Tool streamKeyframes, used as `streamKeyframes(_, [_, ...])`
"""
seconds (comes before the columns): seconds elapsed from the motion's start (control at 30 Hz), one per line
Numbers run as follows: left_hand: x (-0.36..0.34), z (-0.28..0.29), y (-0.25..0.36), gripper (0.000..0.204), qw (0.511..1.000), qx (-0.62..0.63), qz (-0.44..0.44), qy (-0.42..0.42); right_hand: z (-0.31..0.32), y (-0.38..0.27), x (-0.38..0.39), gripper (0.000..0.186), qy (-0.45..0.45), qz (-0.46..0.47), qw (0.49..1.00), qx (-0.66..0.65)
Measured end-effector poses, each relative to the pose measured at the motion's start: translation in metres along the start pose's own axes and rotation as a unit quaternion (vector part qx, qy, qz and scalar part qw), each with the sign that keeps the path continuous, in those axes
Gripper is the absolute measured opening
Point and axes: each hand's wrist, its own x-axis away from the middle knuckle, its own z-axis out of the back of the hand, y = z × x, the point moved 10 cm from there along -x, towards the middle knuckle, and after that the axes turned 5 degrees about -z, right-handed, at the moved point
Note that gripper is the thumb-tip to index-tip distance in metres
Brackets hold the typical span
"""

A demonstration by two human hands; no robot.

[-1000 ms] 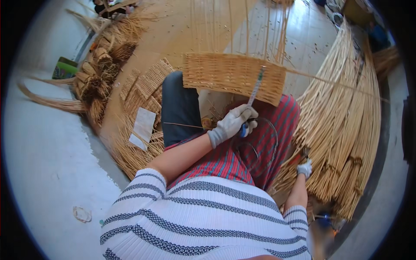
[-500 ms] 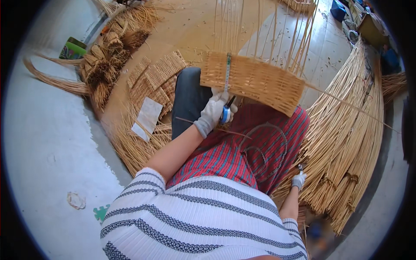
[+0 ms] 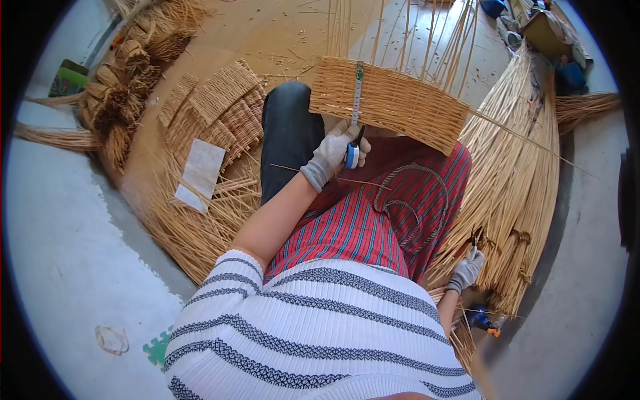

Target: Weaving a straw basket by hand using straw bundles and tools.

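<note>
A woven tan cane panel [image 3: 400,103], long loose stakes rising from its top edge, rests tilted over my knees. My gloved left hand [image 3: 337,152] grips a blue tape measure [image 3: 351,157] below the panel, with its white blade [image 3: 357,97] lying vertically across the weave toward the panel's left end. My gloved right hand [image 3: 469,267] is low at the right beside the cane bundles, closed on a small dark cutting tool [image 3: 476,239], partly hidden. A twisted cord [image 3: 444,190] loops on the red plaid cloth [image 3: 347,233] over my lap.
Cane bundles [image 3: 507,167] lie along the right wall, darker bundles [image 3: 143,60] along the left. Woven pieces [image 3: 217,93] and a white sheet [image 3: 200,175] lie left of my knee. A blue bottle [image 3: 481,319] is at lower right; containers [image 3: 570,77] stand at back right.
My left hand and tape have moved leftward along the panel, the blade now upright near its left end. The panel sits higher in view. My right hand has shifted slightly rightward with the tool.
</note>
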Motion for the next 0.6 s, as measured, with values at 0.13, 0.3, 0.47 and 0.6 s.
streamKeyframes(0.13, [0.003,0.001,-0.002,0.025,1.0,-0.009,0.002,-0.022,0.042,-0.021,-0.018,0.026,0.024,-0.042,0.989,-0.137])
streamKeyframes(0.3, [0.005,0.01,-0.006,0.026,1.0,0.008,-0.011,-0.028,0.029,-0.07,-0.043,0.027,-0.211,-0.167,0.761,-0.59])
streamKeyframes(0.47, [0.022,0.017,-0.027,0.029,0.999,-0.037,0.02,-0.012,0.009,-0.154,0.003,0.034,-0.31,0.009,0.873,-0.377])
streamKeyframes(0.6, [0.039,0.02,-0.037,0.034,0.996,-0.083,0.024,0.004,-0.024,-0.153,0.041,0.075,-0.351,-0.015,0.891,-0.286])
